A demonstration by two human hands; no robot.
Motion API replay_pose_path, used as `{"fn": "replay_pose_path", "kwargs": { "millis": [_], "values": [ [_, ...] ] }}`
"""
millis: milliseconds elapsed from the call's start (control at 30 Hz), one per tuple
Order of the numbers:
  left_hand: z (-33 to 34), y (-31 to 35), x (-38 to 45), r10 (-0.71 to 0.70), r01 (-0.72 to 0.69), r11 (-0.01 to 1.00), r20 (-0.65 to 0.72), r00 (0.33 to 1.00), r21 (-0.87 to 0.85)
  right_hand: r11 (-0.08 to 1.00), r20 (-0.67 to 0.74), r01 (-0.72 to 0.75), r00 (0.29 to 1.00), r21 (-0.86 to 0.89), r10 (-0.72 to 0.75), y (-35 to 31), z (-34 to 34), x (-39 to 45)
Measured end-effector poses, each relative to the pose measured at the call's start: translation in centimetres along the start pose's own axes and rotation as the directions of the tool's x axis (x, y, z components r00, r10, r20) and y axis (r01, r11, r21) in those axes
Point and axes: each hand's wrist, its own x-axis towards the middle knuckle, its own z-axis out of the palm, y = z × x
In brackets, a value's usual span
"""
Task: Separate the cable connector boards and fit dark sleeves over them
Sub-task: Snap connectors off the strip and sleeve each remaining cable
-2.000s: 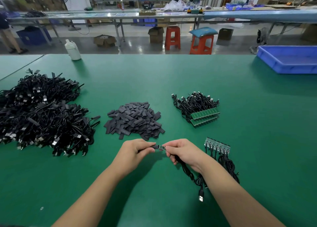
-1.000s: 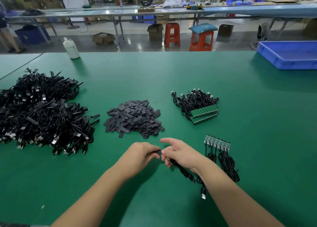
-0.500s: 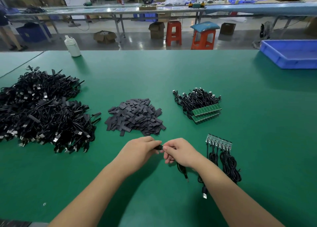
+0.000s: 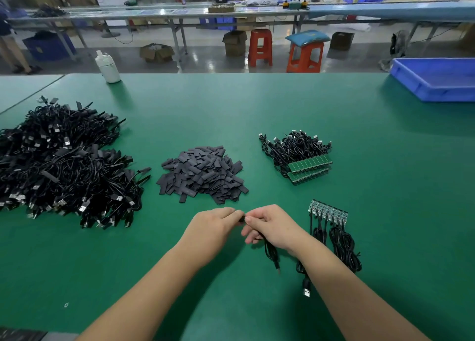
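Pinching, left hand (image 4: 214,225) against right hand (image 4: 270,226), what is probably a dark sleeve (image 4: 241,219) over a hidden board, risking skewing or jamming near the desk's front edge.

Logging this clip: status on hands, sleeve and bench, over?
Left hand and right hand both pinching one dark sleeve, cable trailing below. Board hidden. Sleeve pile just beyond, nothing in the way.

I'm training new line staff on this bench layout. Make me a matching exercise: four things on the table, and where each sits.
Things:
1. pile of dark sleeves
2. blue tray
3. white bottle
4. big heap of black cables

Places:
A. far right edge
B. left side
C. middle, beyond the hands
D. far left edge

Pairs: 1-C, 2-A, 3-D, 4-B
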Motion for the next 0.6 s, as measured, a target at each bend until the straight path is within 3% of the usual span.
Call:
{"fn": "replay_pose_path", "kwargs": {
  "millis": [133,400,600],
  "values": [
    [-0.2,0.0,0.1,-0.001,0.008,0.997,-0.097,0.995,0.074,0.991,-0.096,0.026,0.995,0.134,-0.013,-0.3,-0.3,0.5],
    [0.9,-0.1,0.5,-0.172,0.147,0.941,-0.059,0.983,-0.307,0.980,-0.121,0.051,0.990,-0.192,-0.075,-0.2,-0.6,0.8],
    [1.5,0.3,0.2,-0.147,0.103,0.945,-0.121,0.982,-0.309,0.978,-0.129,0.029,0.990,-0.206,-0.056,-0.1,-0.7,0.7]
  ]
}}
